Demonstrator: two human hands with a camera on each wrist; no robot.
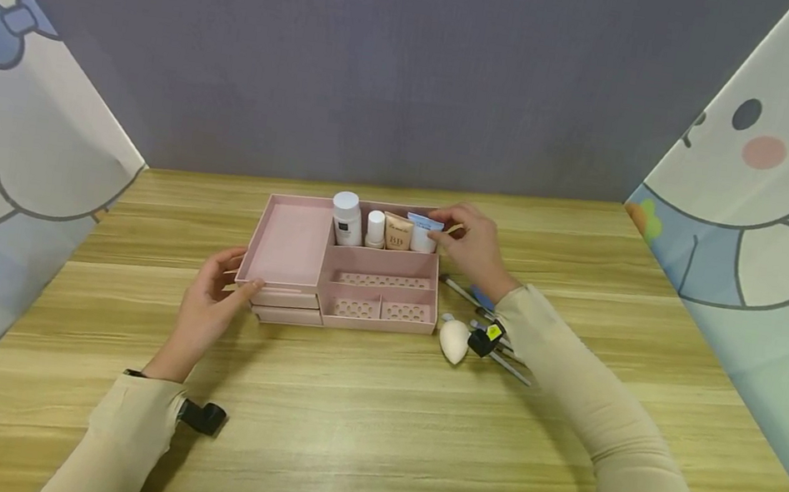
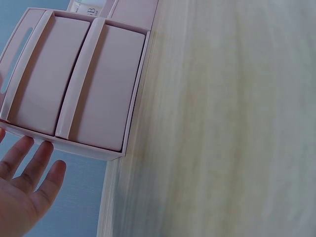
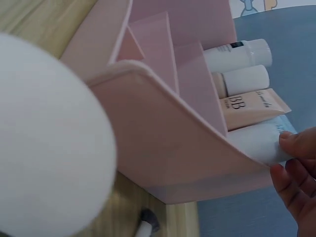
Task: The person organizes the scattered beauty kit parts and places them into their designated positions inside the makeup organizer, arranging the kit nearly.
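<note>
In the head view, the right hand (image 1: 474, 244) pinches a blue-and-white squeeze tube (image 1: 423, 239) standing in the pink cosmetic organizer's (image 1: 291, 240) rear compartment, beside a BB cream tube (image 1: 398, 234); the left hand (image 1: 208, 300) rests at the organizer's left side, apparently steadying it. The left wrist view shows its fingers (image 2: 37, 170) extended, not clenched, beside two drawers (image 2: 106, 89). In the right wrist view, the thumb (image 3: 296, 143) presses near the squeeze tube's top; compartment walls seemingly keep it upright.

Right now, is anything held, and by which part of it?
The right grip pinches the blue-and-white tube near its upper end. The left grip rests against the box at its front left corner.
</note>
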